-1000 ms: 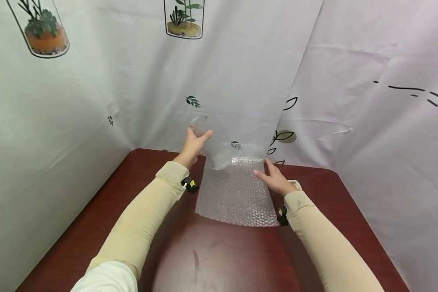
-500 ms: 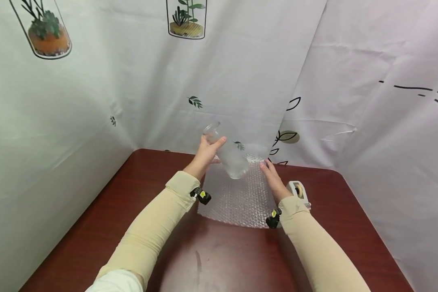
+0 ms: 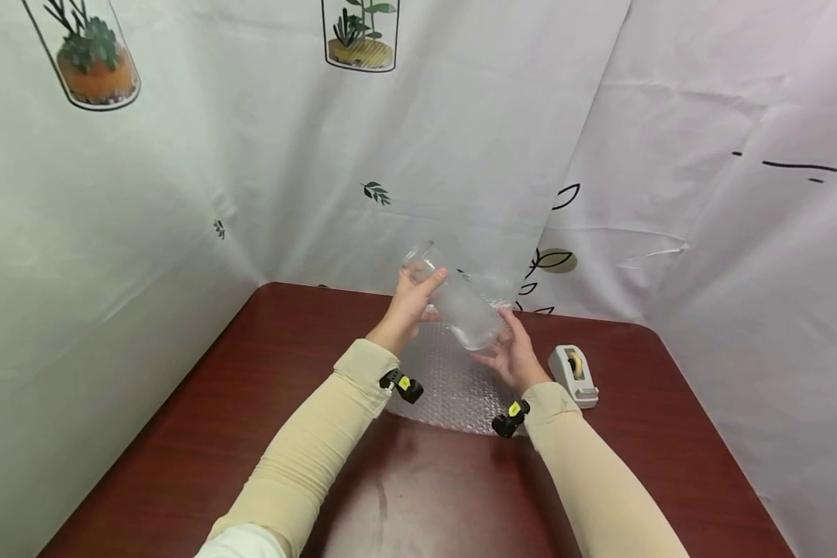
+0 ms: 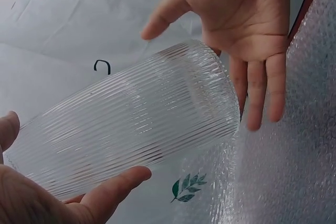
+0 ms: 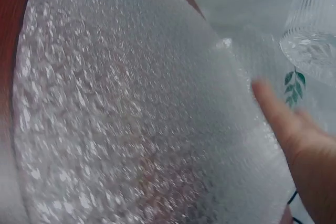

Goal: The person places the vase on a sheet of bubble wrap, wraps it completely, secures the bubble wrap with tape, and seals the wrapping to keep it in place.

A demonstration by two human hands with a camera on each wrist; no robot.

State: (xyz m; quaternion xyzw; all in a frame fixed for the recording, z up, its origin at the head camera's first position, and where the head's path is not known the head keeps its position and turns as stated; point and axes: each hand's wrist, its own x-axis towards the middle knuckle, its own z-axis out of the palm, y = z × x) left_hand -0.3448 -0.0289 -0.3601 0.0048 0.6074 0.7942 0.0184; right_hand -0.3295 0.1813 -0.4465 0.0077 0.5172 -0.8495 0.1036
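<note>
A clear ribbed glass vase (image 3: 469, 308) is held tilted above the table, its thick base lower and to the right. My left hand (image 3: 406, 306) grips it near the mouth end; in the left wrist view the thumb and fingers lie along both sides of the ribbed wall (image 4: 126, 114). My right hand (image 3: 514, 353) is at the base with its fingers extended. In the left wrist view its palm (image 4: 247, 19) faces up beside the base; whether it touches the glass I cannot tell. Beneath both hands a sheet of bubble wrap (image 3: 439, 384) lies flat, partly hidden by them.
To the right of the bubble wrap, a white tape dispenser (image 3: 573, 377) stands on the dark red table (image 3: 307, 333). A printed white cloth (image 3: 307, 155) hangs behind and along both sides. Black cameras (image 3: 410, 389) are strapped to the wrists.
My left hand has carried the vase right and slightly down, over the bubble wrap. My right hand has moved from the wrap's right edge to the vase's base, and the tape dispenser shows fully.
</note>
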